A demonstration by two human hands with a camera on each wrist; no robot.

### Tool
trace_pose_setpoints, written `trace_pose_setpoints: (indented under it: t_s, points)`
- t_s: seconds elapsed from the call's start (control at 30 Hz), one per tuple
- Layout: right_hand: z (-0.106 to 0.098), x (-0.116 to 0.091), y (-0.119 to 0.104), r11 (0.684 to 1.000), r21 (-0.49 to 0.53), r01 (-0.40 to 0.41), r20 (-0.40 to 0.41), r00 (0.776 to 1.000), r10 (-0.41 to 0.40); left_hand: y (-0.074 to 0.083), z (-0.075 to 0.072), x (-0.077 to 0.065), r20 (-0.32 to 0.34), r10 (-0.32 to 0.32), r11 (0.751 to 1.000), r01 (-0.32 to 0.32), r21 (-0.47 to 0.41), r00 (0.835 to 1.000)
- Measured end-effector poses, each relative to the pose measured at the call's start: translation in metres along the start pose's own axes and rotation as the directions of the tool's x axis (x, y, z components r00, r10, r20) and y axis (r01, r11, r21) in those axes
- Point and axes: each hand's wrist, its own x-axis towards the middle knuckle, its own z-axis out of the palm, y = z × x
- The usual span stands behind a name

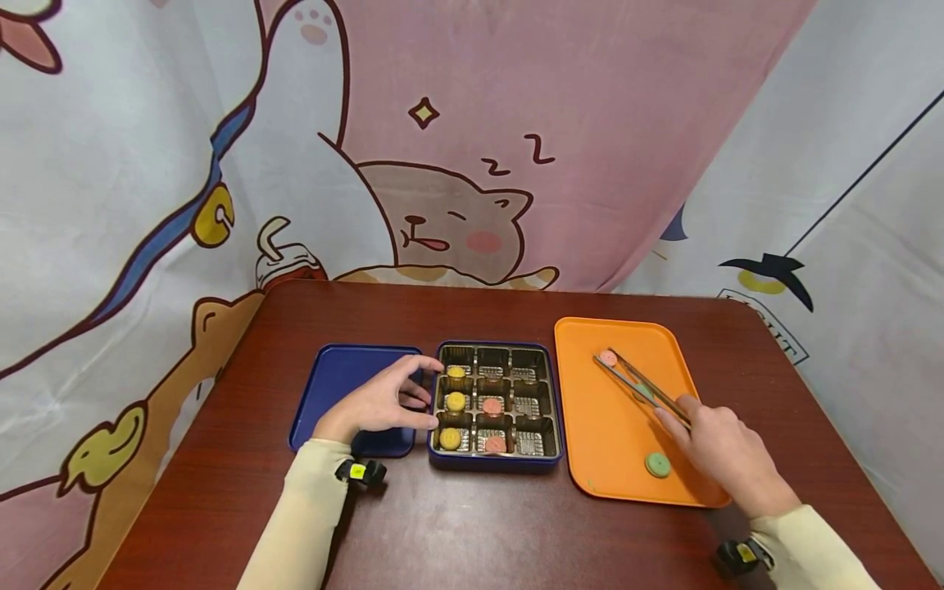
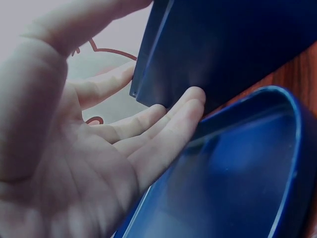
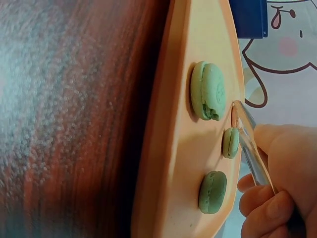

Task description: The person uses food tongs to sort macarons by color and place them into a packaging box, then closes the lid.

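My right hand (image 1: pixel 726 451) grips metal tongs (image 1: pixel 667 401). Between their tips, over the far part of the orange tray (image 1: pixel 590 442), is a pink macaron (image 1: pixel 608 357). Green macarons (image 3: pixel 213 193) lie on that tray, one (image 1: pixel 658 465) near its front edge; the head view has another partly behind the tongs. My left hand (image 1: pixel 383 399) rests against the left side of a dark blue box (image 1: pixel 494 464), thumb and fingers spread along its wall (image 2: pixel 223 49). Yellow macarons (image 1: pixel 456 401) sit down the box's left column, with two pink macarons (image 1: pixel 492 406) in the middle column.
A blue lid (image 1: pixel 317 410) lies left of the box, partly under my left hand. The box's divided insert (image 1: pixel 529 443) holds nothing in its right column. A printed cloth (image 1: pixel 590 123) hangs behind the brown table (image 1: pixel 457 533).
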Motion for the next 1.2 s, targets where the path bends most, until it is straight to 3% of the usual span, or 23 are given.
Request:
trace_pose_setpoints:
  t_s: [0.83, 1.2]
  points:
    - [0.0022, -0.0026, -0.0024, 1.0, 0.018, 0.002, -0.002, 1.0, -0.002, -0.0046, 0.0006, 0.0018, 0.004, 0.041, 0.999, -0.041, -0.019, 0.999]
    - [0.0044, -0.0036, -0.0015, 1.0, 0.013, 0.011, -0.031, 0.999, -0.01, -0.0048, 0.0009, 0.0018, -0.002, 0.031, 1.0, -0.031, -0.002, 1.0]
